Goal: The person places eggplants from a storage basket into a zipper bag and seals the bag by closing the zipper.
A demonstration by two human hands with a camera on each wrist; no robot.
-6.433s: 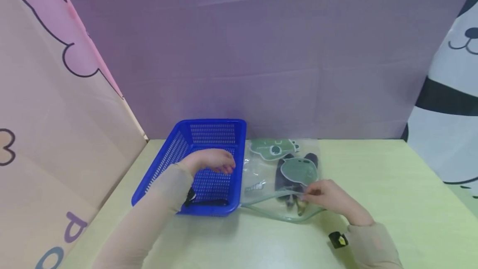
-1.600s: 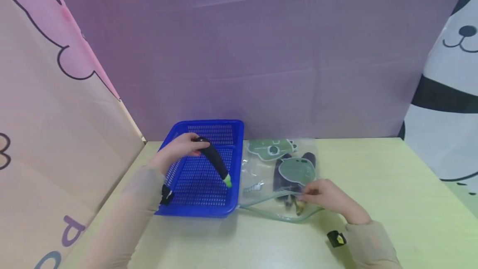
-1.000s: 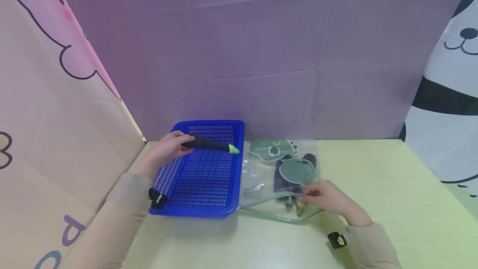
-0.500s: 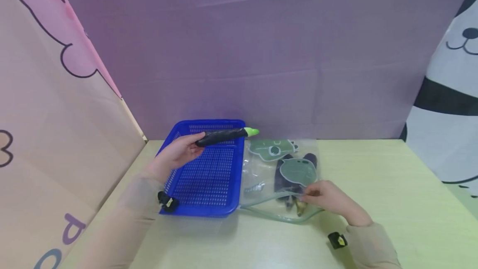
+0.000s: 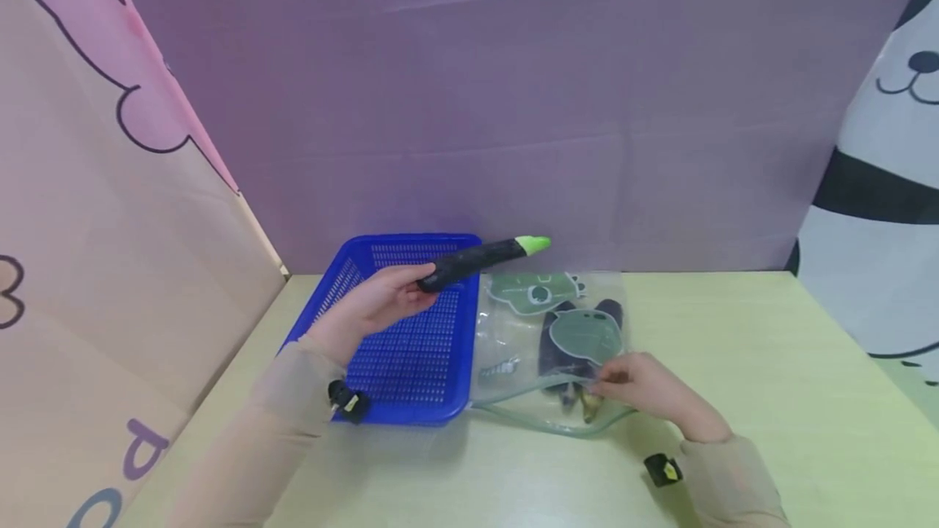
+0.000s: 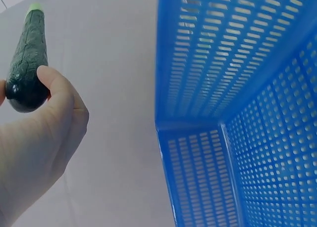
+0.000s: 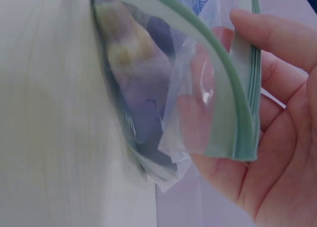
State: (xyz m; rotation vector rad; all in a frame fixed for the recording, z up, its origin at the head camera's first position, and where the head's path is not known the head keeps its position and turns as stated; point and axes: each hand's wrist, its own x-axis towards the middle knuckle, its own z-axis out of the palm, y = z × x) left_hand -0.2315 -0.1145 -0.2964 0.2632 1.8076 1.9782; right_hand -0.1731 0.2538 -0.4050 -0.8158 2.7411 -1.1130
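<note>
My left hand (image 5: 389, 300) pinches the blunt end of a cucumber (image 5: 480, 259), long and dark with a bright green tip. It is held up over the blue basket's right side, its tip pointing right past the rim. The left wrist view shows thumb and fingers on either side of the cucumber (image 6: 30, 59), its skin dark green and bumpy. My right hand (image 5: 641, 385) pinches the upper lip of a clear zip bag (image 5: 506, 341), whose mouth gapes toward me. Dark purple eggplants lie inside; one eggplant (image 7: 143, 73) shows its pale stem end near the opening.
A blue perforated basket (image 5: 462, 398) stands left of the bag, against the back cloth (image 5: 513, 104). Green cartoon prints cover parts of the bag. The pale table (image 5: 734, 349) extends to the right, where a panda-printed cloth (image 5: 873, 267) hangs.
My left hand, bare over the basket at first, has taken a cucumber out of it, swung its tip upward and moved right toward the bag. My right hand has stayed at the bag's lip.
</note>
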